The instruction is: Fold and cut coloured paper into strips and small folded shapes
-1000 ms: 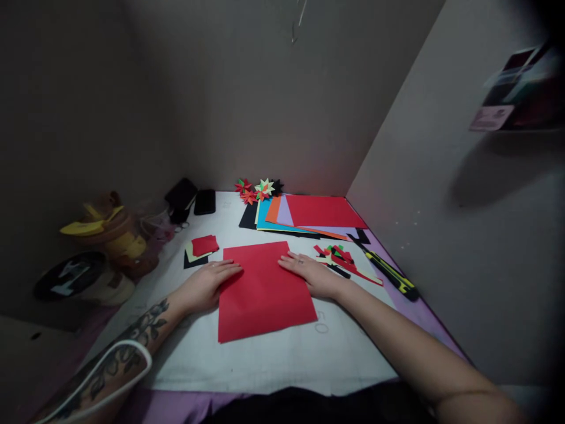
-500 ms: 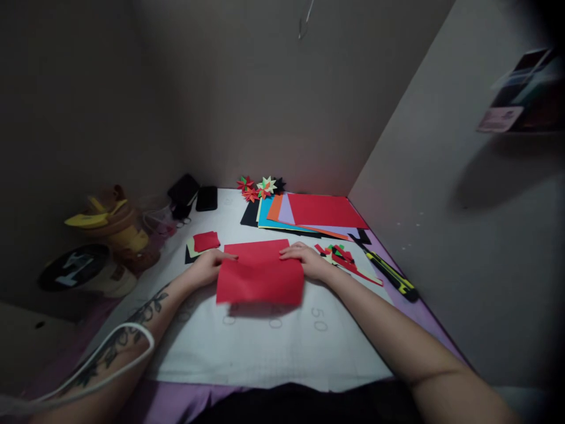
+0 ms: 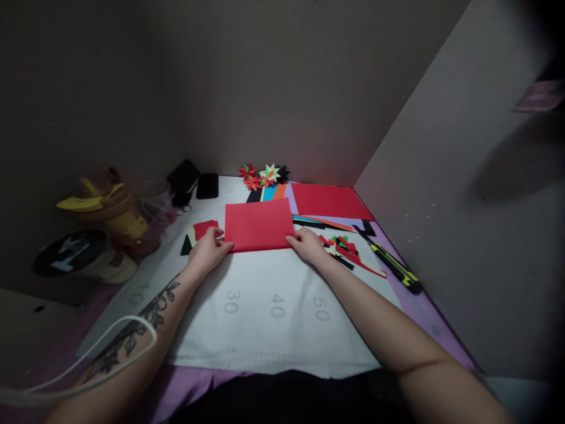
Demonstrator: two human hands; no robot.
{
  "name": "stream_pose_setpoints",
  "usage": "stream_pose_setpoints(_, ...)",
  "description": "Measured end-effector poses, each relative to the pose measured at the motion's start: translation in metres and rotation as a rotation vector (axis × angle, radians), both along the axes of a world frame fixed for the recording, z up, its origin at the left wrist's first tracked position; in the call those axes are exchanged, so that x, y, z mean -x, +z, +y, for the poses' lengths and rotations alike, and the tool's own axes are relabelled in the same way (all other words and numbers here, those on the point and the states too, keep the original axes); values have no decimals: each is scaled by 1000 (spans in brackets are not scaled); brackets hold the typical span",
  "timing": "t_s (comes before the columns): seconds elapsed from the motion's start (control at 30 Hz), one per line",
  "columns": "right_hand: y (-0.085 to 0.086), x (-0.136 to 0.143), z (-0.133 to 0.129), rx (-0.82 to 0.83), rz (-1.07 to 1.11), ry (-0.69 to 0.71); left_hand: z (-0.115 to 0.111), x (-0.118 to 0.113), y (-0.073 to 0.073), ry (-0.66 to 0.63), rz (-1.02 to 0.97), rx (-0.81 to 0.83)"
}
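Observation:
A red paper sheet (image 3: 259, 225) is held at its near corners, its lower edge over the white mat (image 3: 265, 338). My left hand (image 3: 209, 249) pinches the near left corner between thumb and fingers. At the near right corner, my right hand (image 3: 306, 243) grips the paper the same way. Beside my left hand lie small red squares (image 3: 205, 227) with pale and black pieces. Colourful paper scraps (image 3: 346, 248) lie just right of my right hand.
Coloured sheets with a red one (image 3: 331, 201) on top lie at the back right, beside folded paper stars (image 3: 269, 175). A yellow and black cutter (image 3: 397, 270) rests at the right edge. A black phone (image 3: 207, 186), a yellow pot (image 3: 126, 222) and a cap (image 3: 73, 253) are at left.
The red paper's near part, curled toward me before, now lies up and away with a straight near edge. Both hands have moved to its near corners. The view has shifted slightly.

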State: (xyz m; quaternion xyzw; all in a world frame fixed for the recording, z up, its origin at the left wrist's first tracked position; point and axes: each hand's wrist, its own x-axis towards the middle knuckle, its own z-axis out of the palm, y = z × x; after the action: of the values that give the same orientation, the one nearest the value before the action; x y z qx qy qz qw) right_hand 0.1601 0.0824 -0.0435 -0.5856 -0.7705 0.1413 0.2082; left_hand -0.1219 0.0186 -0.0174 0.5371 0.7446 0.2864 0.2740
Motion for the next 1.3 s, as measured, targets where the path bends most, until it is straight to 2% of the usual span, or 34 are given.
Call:
stream_pose_setpoints(0.2,-2,-1,-3,-22,-41,-20,-2,4,3,-111,119,-16)
stream_pose_setpoints(0.47,-3,-6,-6,-7,43,2,-2,0,6,-65,169,31)
stream_pose_setpoints(0.6,-4,-5,-5,-9,8,-19,-2,1,5,-49,218,31)
stream_pose_setpoints(1.03,-10,-4,-2,-20,-99,-28,0,1,1,-43,168,-7)
stream_pose_setpoints(1.3,-9,-2,-5,-25,-108,-47,-1,-4,2,-1,269,-23)
